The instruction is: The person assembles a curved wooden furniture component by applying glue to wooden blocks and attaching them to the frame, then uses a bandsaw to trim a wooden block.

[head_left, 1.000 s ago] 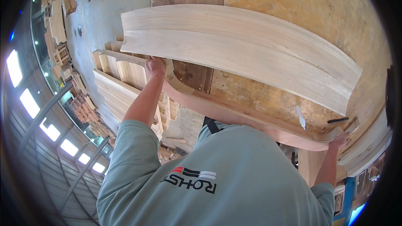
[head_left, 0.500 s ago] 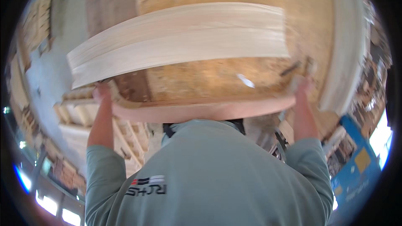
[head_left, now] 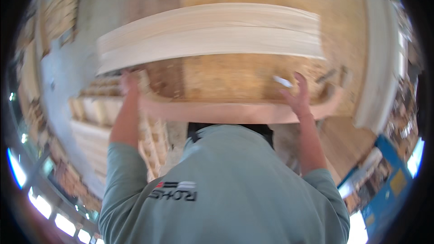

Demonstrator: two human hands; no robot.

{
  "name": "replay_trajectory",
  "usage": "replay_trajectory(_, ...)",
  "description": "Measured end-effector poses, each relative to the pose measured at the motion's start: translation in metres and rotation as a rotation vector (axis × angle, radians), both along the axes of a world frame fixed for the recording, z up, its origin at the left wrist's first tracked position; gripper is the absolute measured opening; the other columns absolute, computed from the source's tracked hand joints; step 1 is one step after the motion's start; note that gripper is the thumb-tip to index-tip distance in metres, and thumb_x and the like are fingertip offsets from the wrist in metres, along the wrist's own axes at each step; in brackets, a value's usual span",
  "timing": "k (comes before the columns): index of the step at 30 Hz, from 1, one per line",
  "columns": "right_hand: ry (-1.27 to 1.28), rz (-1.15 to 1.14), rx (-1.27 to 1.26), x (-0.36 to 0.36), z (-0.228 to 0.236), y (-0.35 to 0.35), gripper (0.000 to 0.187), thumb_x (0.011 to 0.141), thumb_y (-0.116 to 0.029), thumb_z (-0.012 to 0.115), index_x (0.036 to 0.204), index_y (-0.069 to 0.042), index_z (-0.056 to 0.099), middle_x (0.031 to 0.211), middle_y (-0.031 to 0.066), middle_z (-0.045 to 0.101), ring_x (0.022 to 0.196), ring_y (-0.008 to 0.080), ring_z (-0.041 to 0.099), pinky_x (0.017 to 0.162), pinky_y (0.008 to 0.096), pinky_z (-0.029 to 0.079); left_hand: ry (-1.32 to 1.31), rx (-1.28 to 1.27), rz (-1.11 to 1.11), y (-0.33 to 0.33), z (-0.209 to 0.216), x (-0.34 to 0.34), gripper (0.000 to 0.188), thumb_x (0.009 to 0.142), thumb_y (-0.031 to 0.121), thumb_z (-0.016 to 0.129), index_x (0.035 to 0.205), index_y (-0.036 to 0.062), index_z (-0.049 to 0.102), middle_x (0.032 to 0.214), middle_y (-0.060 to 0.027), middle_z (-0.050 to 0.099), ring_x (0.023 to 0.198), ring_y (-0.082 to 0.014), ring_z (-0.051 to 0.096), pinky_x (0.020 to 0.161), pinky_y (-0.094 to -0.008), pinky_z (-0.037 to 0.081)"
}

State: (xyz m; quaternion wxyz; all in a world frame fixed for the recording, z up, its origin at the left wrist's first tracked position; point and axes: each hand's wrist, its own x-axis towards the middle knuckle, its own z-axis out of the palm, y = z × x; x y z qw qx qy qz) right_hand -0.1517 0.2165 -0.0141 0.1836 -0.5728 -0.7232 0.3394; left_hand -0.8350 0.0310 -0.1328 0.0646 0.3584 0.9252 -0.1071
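Observation:
A long curved wooden piece (head_left: 217, 112) with upturned ends lies along the near edge of the worktable, close to my body. At its left end my left hand (head_left: 129, 82) is closed against the wood, its fingers blurred. My right hand (head_left: 298, 97) is over the piece, left of its right end, with thumb and fingers spread apart and nothing between them. Beyond lies a wide pale board (head_left: 208, 34) made of joined strips. A small white object (head_left: 283, 81) rests near my right fingertips, and a dark narrow tool (head_left: 326, 76) lies further right.
The worktable (head_left: 226, 74) has a bare wood top with a darker strip at left. A long pale board (head_left: 374, 58) runs along its right side. Slatted wooden frames (head_left: 97, 108) stand at lower left. A blue machine or cabinet (head_left: 393, 176) is at lower right, near piled wood scraps.
My right hand has left the curved piece's right end and moved left, its fingers opening. The left hand remains at the left end. The whole view has shifted, with the table appearing further right.

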Motion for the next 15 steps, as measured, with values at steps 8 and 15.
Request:
replay_trajectory(8,0.196,0.063,-0.127,-0.063,-0.018,0.005,0.025,0.087,0.001,0.068,0.111,-0.004,0.065,0.11,0.0137,0.067,0.107,0.0291,0.063,0.095,0.0357,0.049,-0.343,0.939,0.505,0.036,0.05,0.051,0.041,0.1,0.028,0.042,0.105,-0.003,0.068,0.101,-0.0178,0.07,0.098,-0.0315,0.065,0.092,-0.0396,0.049)
replay_trajectory(15,0.219,0.492,-0.399,-0.244,-0.008,-0.018,0.023,0.091,-0.011,0.069,0.113,-0.007,0.062,0.105,0.0125,0.066,0.096,0.0257,0.065,0.084,0.0342,0.051,-0.361,0.87,0.158,0.008,0.073,0.066,0.038,0.094,0.02,0.061,0.127,-0.0003,0.06,0.121,-0.0183,0.064,0.111,-0.0334,0.059,0.099,-0.0392,0.046)
